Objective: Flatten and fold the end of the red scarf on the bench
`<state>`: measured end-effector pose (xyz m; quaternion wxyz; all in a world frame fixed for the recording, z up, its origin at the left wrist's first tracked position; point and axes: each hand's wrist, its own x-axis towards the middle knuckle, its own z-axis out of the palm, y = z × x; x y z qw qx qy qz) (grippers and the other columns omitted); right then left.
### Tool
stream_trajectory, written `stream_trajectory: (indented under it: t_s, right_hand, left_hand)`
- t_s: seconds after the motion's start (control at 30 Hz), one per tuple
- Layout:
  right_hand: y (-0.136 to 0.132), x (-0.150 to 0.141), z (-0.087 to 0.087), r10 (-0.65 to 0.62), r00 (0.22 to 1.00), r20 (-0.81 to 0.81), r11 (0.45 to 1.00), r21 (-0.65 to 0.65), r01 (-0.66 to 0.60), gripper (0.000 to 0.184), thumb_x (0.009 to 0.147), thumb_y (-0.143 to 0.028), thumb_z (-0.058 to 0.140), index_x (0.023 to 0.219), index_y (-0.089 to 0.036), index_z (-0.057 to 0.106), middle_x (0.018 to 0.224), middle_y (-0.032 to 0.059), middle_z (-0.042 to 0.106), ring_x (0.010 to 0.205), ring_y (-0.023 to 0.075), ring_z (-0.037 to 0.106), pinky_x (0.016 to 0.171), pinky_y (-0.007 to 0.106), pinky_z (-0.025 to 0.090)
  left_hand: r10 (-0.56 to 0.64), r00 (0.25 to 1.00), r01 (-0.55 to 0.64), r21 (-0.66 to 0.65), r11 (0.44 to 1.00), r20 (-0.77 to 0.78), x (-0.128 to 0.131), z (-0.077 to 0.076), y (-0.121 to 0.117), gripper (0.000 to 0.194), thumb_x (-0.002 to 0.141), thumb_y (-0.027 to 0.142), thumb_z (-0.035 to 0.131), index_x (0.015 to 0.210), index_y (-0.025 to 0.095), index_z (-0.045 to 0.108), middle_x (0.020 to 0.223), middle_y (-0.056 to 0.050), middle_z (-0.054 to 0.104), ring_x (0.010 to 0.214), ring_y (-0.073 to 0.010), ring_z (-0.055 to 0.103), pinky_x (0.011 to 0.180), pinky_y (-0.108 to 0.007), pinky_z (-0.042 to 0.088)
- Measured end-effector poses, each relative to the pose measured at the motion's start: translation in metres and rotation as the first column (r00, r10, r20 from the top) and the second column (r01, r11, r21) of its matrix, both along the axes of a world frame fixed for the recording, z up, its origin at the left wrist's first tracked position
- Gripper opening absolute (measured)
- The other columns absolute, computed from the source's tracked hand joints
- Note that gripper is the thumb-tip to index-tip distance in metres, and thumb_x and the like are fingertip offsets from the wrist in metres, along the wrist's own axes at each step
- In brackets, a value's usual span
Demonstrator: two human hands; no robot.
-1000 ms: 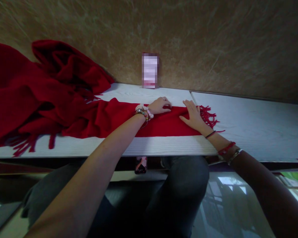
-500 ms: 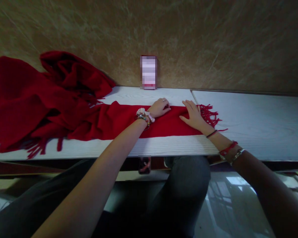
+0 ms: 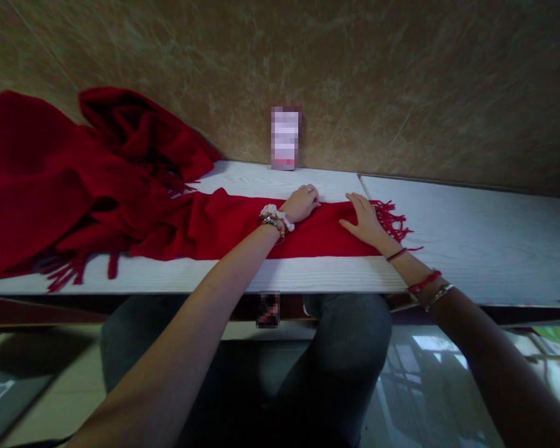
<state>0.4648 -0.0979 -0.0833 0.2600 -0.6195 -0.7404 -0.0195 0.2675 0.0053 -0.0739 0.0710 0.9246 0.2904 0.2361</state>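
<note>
Currently, left hand rests on red scarf, fingers curled; cannot tell whether gripping. Right hand lies near fringe, fingers spread, released.

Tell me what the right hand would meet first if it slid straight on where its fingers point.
The right hand would likely meet the brown wall first, across a strip of white tabletop, passing right of the left hand; depth is hard to judge.
</note>
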Motion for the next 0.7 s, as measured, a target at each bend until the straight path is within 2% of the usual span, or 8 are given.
stream_trajectory:
  t_s: [0.27, 0.5, 0.7]
  right_hand:
    - [0.0030, 0.0042, -0.0009, 0.029, 1.000, 0.012, 1.000, 0.009, -0.029, 0.066, 0.077, -0.036, 0.051, 0.135, -0.013, 0.032, 0.136, 0.0163, 0.036, 0.130, 0.0281, 0.031, 0.108, 0.047, 0.028]
    - [0.0044, 0.0056, -0.0034, 0.052, 0.999, -0.005, 0.998, 0.029, -0.052, 0.066, 0.076, -0.038, 0.052, 0.135, -0.014, 0.033, 0.135, 0.0168, 0.037, 0.129, 0.0298, 0.031, 0.107, 0.051, 0.026]
    - [0.0037, 0.0056, -0.0045, 0.053, 0.999, -0.007, 0.998, 0.026, -0.053, 0.066, 0.076, -0.037, 0.051, 0.135, -0.012, 0.033, 0.136, 0.0181, 0.036, 0.129, 0.0295, 0.031, 0.107, 0.051, 0.026]
  left_hand:
    - [0.031, 1.000, -0.031, 0.010, 0.999, 0.004, -0.0004, 0.0016, -0.0016, 0.008, 0.086, 0.017, 0.049, 0.087, 0.012, 0.055, 0.099, -0.011, 0.056, 0.094, -0.0201, 0.049, 0.086, -0.032, 0.040]
    - [0.137, 0.990, -0.138, 0.093, 0.986, 0.013, -0.0014, 0.0073, -0.0040, 0.010, 0.088, 0.017, 0.047, 0.093, 0.011, 0.054, 0.103, -0.011, 0.055, 0.099, -0.0201, 0.049, 0.087, -0.033, 0.040]
    - [0.086, 0.996, -0.083, 0.086, 0.993, -0.035, -0.0007, 0.0046, -0.0021, 0.010, 0.088, 0.017, 0.048, 0.091, 0.012, 0.055, 0.101, -0.010, 0.056, 0.096, -0.0191, 0.050, 0.086, -0.030, 0.040]
